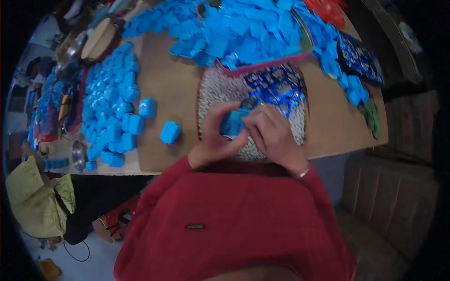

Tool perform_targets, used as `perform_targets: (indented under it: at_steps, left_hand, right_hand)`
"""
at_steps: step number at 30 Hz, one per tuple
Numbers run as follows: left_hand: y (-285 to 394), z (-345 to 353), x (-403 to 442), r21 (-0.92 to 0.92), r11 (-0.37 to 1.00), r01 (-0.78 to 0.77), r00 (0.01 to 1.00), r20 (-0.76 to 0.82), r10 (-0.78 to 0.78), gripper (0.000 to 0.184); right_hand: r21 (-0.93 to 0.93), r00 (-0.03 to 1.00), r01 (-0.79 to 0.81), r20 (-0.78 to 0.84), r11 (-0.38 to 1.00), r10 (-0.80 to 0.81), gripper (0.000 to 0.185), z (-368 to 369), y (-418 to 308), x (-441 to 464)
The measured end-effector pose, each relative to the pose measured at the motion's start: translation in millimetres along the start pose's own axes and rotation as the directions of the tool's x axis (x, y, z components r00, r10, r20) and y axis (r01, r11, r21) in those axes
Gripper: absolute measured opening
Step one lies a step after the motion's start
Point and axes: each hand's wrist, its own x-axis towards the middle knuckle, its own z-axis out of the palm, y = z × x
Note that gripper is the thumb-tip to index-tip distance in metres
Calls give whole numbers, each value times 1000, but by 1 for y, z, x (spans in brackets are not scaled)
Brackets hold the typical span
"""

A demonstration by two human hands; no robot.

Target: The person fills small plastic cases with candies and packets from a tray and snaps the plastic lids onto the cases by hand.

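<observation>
My left hand [216, 138] curves around a small blue box [231, 122], thumb below and fingers at its far side. The closed fingers of my right hand [276, 136] pinch at the right edge of the same box; whatever lies between those fingertips is hidden. Beneath both hands is a grey-white speckled surface [213, 89] with an orange edge. Shiny dark-blue and silver packets [281, 89] are heaped on its far right part. Left of my hands, a single closed blue box [170, 132] sits on the brown board [164, 79].
Many blue boxes [112, 98] are crowded along the left. A pink-rimmed tray [267, 64] heaped with blue pieces [253, 33] stands at the back. A dark tray of blue packets [361, 58], a green cloth [370, 117] and red pieces [328, 11] are rightward. A metal bowl [78, 155] lies left.
</observation>
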Motion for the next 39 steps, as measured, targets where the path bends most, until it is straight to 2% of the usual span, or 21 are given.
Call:
perform_targets:
  at_steps: [2, 5, 6, 9, 11, 12, 14, 15, 17, 18, 21, 23, 25, 28, 29, 30, 31, 33, 35, 36, 39]
  left_hand:
    - [4, 4, 8, 88, 994, -71, 995, -67, 77, 53]
    - [10, 1, 18, 178, 968, -176, 983, -20, 182, 50]
    - [11, 2, 17, 140, 979, -149, 986, -57, 158, 44]
    - [10, -10, 16, 191, 965, -182, 981, 97, 166, 47]
    - [12, -13, 16, 188, 963, -192, 977, 134, 169, 44]
    - [12, -15, 18, 197, 960, -201, 974, 147, 174, 43]
    - [13, -21, 20, 22, 996, -87, 981, 177, 82, 42]
    - [9, -24, 21, -50, 996, -78, 975, 206, 87, 44]
    - [13, -38, 24, -85, 991, 106, 937, 343, -71, 40]
    - [9, -39, 24, -164, 972, 167, 933, 344, -103, 38]
    - [-10, -75, 48, -40, 888, 459, 848, 318, -424, 33]
    - [-61, -123, 72, -127, 644, 754, 656, 187, -731, 31]
    - [-134, -168, 71, 282, 684, 673, 716, -20, -697, 32]
    - [-184, -202, 56, 712, 508, 485, 763, -61, -643, 33]
    - [-199, -210, 51, 746, 519, 417, 827, -74, -557, 31]
    - [-212, -215, 43, 775, 528, 348, 879, -73, -472, 29]
    - [-220, -217, 37, 797, 535, 280, 920, -63, -388, 27]
    - [-194, -209, 46, 912, 367, 184, 966, -99, -239, 27]
    - [-117, -181, 78, 850, 505, 151, 981, -67, -181, 32]
    - [-92, -174, 95, 801, 589, 106, 981, 11, -192, 35]
    - [-4, -147, 135, 546, 833, 96, 978, 104, -180, 45]
  right_hand:
    - [-5, 997, 39, -71, 999, -39, 18, 3, -1, 0]
    - [31, 994, 65, -93, 997, -62, 20, 7, 1, -1]
    - [39, 995, 53, -83, 998, -50, 20, 6, 1, -1]
    - [42, 999, 30, -39, 999, -29, 18, 7, -1, 3]
    - [10, 1000, 29, 11, 1000, -29, 17, 5, -1, 4]
    - [66, 1000, 23, 18, 998, -24, 20, 7, 1, 1]
    - [266, 990, -142, 55, 954, 133, 24, 12, 3, -8]
    - [353, 938, -346, 131, 869, 321, 32, 10, -3, -9]
    - [527, 890, -456, 247, 717, 384, 38, 11, 2, -7]
    - [495, 879, -476, 257, 727, 401, 44, 11, 2, -4]
    - [296, 901, -431, 190, 852, 389, 47, 16, -8, 6]
    - [304, 902, -424, 221, 853, 370, 47, 14, -8, 6]
    - [266, 907, -402, 245, 876, 341, 46, 1, -12, 15]
    - [373, 918, -379, 263, 847, 295, 50, -26, -25, 34]
    - [423, 924, -373, 252, 826, 289, 52, -39, -32, 39]
    - [517, 939, -335, 248, 788, 237, 66, -55, -40, 47]
    - [675, 966, -256, 200, 692, 163, 81, -67, -51, 57]
    - [782, 990, -133, 132, 609, 47, 80, -87, -63, 82]
    - [790, 993, -79, 118, 608, -24, 80, -97, -60, 104]
    - [773, 994, -55, 102, 632, -39, 79, -105, -57, 110]
    - [738, 993, -69, 112, 672, -22, 79, -123, -46, 121]
